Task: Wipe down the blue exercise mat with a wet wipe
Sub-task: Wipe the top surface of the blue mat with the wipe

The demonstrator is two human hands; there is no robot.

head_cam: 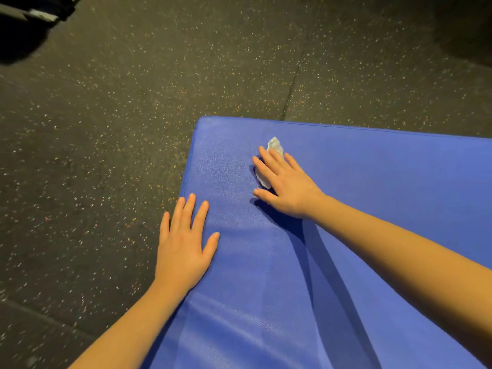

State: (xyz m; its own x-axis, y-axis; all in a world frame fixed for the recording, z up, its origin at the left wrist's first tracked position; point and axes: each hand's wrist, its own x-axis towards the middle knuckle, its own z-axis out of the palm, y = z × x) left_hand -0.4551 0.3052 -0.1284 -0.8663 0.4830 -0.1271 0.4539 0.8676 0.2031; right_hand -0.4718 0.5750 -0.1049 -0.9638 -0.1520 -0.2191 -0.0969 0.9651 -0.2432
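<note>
Floor [133, 102] speckled around mat [386, 187] | wipe [275, 145] under right hand [288, 189] | left hand [183, 247] flat

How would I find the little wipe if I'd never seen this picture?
Find the big blue mat on the dark speckled floor and look toward its far left corner. The right hand presses flat there, and the wet wipe is the small crumpled wad poking out past its fingertips and beside its thumb. It is the only whitish thing on the mat.
</note>
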